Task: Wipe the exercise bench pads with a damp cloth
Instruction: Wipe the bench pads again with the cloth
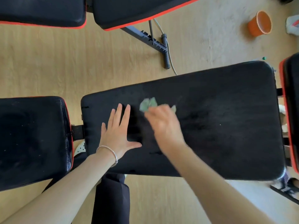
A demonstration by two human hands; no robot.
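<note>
A long black bench pad [226, 118] lies across the middle of the view. My left hand [119, 131] rests flat on its left part, fingers straight and spread, a silver bracelet on the wrist. My right hand [163, 123], blurred by motion, holds a crumpled pale green cloth [148, 104] against the pad's middle; the cloth sticks out past the fingers. A shorter black seat pad [32, 139] with red trim sits to the left, separated by a gap.
A second bench with black, red-edged pads [129, 10] and its metal frame [150, 39] stands beyond. An orange bucket [259, 23] sits on the wooden floor at the far right. Another red-trimmed pad [291, 102] is at the right edge.
</note>
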